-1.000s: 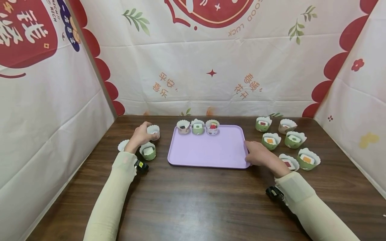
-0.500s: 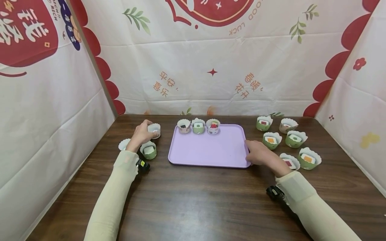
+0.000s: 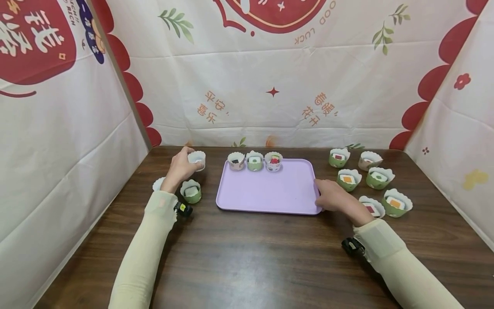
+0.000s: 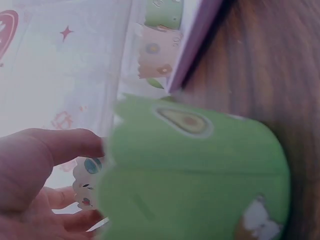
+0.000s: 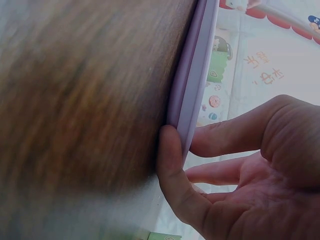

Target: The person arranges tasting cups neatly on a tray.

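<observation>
My left hand [image 3: 189, 165] grips a small white paper cup [image 3: 197, 159] just left of the purple tray [image 3: 270, 189], near the table's back edge. In the left wrist view that dotted white cup [image 4: 86, 181] shows between the fingers [image 4: 60, 145], behind a blurred green cup [image 4: 200, 170]. My right hand [image 3: 322, 193] holds the tray's right front rim. The right wrist view shows its thumb [image 5: 167, 165] pressed against the tray rim [image 5: 197, 90] and the fingers reaching over the top. Three filled cups [image 3: 255, 161] line the tray's back edge.
A green cup [image 3: 191, 192] and a white cup [image 3: 157, 184] stand by my left wrist. Several filled cups [image 3: 380, 178] cluster on the brown table [image 3: 251, 257] right of the tray. Printed cloth walls [image 3: 270, 86] close in the back and both sides.
My left hand has raised the white cup a little and drawn it slightly toward the back. The right hand has stayed on the tray rim.
</observation>
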### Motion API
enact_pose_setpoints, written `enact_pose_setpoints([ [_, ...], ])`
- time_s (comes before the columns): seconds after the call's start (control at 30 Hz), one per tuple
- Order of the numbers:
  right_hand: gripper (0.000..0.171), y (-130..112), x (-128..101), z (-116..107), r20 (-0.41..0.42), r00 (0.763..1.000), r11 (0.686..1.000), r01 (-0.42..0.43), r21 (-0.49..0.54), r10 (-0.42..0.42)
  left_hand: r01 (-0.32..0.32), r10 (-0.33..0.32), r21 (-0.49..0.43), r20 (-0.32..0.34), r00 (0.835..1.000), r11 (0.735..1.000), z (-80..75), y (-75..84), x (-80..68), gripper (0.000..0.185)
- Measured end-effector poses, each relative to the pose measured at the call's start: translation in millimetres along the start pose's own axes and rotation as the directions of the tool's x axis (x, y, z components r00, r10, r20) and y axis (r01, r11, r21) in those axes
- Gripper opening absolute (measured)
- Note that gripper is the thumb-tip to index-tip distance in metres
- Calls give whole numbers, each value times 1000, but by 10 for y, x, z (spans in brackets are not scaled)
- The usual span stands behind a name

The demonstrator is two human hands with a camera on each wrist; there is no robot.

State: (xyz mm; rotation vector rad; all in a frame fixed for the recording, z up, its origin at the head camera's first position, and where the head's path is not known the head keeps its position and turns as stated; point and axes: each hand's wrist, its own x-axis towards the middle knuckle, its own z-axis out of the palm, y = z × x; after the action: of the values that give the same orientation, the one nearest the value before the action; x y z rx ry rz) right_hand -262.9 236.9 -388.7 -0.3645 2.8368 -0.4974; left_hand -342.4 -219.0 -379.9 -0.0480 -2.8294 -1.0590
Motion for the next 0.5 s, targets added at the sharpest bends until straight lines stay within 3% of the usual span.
enact_pose_setpoints([
  [0.23, 52, 4, 4, 5, -3, 1000, 1000, 2, 1, -2, -46, 46, -18, -34, 998, 999, -3, 189, -42, 65],
  [0.5, 48, 2, 2, -4, 1, 1000, 1000, -1, 0, 1, -73, 73, -5, -16, 997, 997, 100, 438, -77, 64],
])
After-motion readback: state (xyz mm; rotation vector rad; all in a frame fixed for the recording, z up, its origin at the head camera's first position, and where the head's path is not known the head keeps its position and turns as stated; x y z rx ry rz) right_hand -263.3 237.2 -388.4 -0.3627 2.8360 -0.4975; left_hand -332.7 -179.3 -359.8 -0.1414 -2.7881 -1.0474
